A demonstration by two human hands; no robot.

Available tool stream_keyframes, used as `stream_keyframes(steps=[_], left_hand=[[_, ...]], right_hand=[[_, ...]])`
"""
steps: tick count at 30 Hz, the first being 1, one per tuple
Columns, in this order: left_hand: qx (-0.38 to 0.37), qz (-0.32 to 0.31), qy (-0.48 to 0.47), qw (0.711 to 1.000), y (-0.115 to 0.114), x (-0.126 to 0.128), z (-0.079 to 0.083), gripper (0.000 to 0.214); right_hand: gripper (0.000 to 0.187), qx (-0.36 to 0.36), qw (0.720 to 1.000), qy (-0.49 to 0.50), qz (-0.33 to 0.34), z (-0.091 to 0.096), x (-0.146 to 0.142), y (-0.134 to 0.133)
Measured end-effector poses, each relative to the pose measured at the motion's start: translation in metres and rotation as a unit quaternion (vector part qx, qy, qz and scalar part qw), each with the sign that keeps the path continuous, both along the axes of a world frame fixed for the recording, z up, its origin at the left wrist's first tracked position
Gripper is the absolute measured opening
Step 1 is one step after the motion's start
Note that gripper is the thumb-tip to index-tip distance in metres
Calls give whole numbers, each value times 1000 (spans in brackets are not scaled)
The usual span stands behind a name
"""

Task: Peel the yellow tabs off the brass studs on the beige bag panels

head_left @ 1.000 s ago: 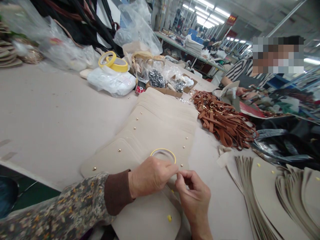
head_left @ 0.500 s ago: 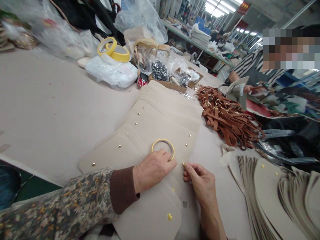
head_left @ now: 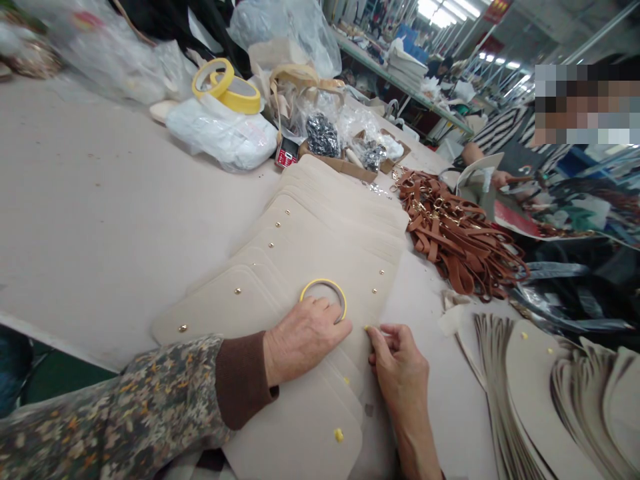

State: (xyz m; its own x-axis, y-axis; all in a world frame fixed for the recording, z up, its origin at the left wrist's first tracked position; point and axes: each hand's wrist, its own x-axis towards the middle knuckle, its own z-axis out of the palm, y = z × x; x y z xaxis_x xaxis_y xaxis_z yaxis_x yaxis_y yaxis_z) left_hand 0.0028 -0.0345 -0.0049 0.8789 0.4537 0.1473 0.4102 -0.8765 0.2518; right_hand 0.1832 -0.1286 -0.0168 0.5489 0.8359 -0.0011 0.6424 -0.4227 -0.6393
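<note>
My left hand is closed around a narrow roll of yellow tape and rests on a fanned stack of beige leather-like panels. At the right edge of the same panels, my right hand pinches a small piece of yellow tape, its thumb over the spot. What lies under that thumb is hidden. Small gold studs dot the panels on both sides. Near me, a yellow tape patch sits on the lowest panel's corner.
Brown straps with metal clips lie in a heap to the right. More beige panels stand fanned nearer me. Two yellow tape rolls sit on a white bag. Beyond the straps a co-worker handles material.
The right thumb has shifted slightly onto the yellow spot at the panel's edge. The left hand and tape roll have hardly moved; the view has tilted slightly.
</note>
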Motion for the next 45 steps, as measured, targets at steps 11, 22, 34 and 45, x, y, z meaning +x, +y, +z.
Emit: stream_keyframes(steps=[11,22,34,45], left_hand=[[7,-6,-19,1000,0,1,-5,10],[-8,55,-5,998,14,4,6,14],[13,32,-22,999,30,8,-1,14],[-20,-45,-133,990,32,-10,-5,20]], right_hand=[[31,44,978,-179,100,-6,-7,2],[27,82,970,-113,198,8,29,33],[31,33,982,-44,179,7,25,30],[27,101,983,-83,128,8,18,23]])
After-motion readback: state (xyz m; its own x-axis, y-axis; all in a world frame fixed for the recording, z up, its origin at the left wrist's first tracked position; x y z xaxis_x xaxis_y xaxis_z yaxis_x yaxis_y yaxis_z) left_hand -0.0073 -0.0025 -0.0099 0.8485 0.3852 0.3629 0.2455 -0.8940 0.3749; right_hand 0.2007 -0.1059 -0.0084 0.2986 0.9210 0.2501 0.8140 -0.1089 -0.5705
